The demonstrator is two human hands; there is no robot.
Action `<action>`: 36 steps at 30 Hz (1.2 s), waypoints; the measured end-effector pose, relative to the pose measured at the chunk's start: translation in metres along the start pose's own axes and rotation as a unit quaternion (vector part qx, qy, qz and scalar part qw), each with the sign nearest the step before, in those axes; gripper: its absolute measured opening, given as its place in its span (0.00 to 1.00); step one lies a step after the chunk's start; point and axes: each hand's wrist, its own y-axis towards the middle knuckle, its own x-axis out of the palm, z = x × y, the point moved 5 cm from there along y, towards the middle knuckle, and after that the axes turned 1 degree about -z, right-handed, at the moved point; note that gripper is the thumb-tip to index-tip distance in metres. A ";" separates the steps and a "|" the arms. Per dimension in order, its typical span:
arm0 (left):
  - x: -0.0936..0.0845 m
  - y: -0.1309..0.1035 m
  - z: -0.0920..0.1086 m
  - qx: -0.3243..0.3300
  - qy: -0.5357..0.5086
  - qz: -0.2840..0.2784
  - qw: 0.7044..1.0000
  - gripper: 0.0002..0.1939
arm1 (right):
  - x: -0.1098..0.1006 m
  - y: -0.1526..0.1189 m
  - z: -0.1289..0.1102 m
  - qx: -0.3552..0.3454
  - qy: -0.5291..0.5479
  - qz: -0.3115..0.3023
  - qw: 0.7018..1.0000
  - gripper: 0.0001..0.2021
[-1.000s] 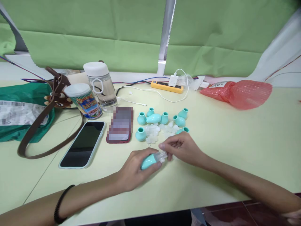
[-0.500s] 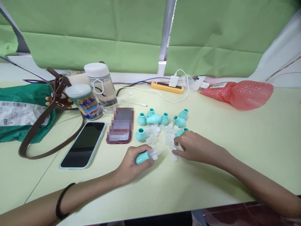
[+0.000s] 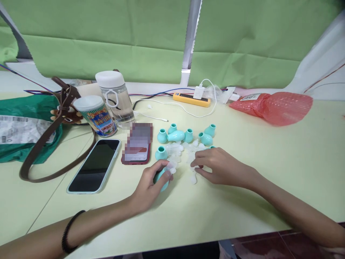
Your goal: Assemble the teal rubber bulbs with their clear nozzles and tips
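My left hand (image 3: 152,183) is wrapped round a teal rubber bulb (image 3: 161,178). A translucent plastic piece (image 3: 171,167) sits at the bulb's mouth, between my fingertips. My right hand (image 3: 215,163) is closed in a pinch, thumb and finger at another translucent plastic piece (image 3: 193,178) that hangs below the fingertips. Just beyond both hands lies a loose pile of translucent pieces (image 3: 175,149). Several more teal bulbs (image 3: 176,136) stand or lie behind and beside that pile, one partly hidden by my right hand.
To the left lie a dark-screened phone (image 3: 94,167) and a red-cased phone (image 3: 137,144). Behind them stand a patterned tub (image 3: 95,117) and a water bottle (image 3: 114,95), beside a brown strap (image 3: 58,144) and green bag (image 3: 45,151). A yellow power strip (image 3: 191,99) and red plastic bag (image 3: 285,108) are at the back.
My left hand has tipped the bulb more upright, its translucent end now up near the pile. My right hand has shifted slightly left, and the piece at its fingertips has moved along.
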 end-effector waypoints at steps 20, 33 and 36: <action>-0.004 -0.001 -0.012 0.007 -0.159 0.016 0.987 0.09 | -0.003 0.007 -0.016 -0.122 0.051 -0.079 0.988 0.09; -0.003 -0.004 0.004 0.108 0.036 0.043 0.993 0.13 | -0.027 0.011 -0.015 -0.105 0.344 0.054 0.931 0.08; -0.002 -0.004 0.005 0.130 0.061 0.064 0.988 0.12 | -0.020 0.014 -0.011 -0.095 0.381 0.086 0.915 0.09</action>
